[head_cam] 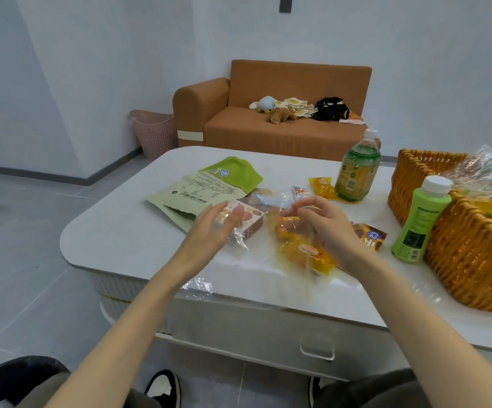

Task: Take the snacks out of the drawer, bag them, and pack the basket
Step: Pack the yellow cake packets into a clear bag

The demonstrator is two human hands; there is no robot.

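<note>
Tabletop: green bottle upright beside basket

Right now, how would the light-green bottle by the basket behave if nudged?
The light-green bottle is tall, narrow and upright, so it would probably tip rather than slide. Being round, it would likely roll once down, unless the wicker basket stops it.

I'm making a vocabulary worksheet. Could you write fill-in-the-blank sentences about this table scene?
1. The small green bottle stands upright beside the wicker ____.
2. It and the larger bottle both have ____ caps.
3. The right hand pinches a clear plastic ____ holding yellow snack packets.
4. The table's drawer is ____.
Missing words: basket; white; bag; closed.
</note>
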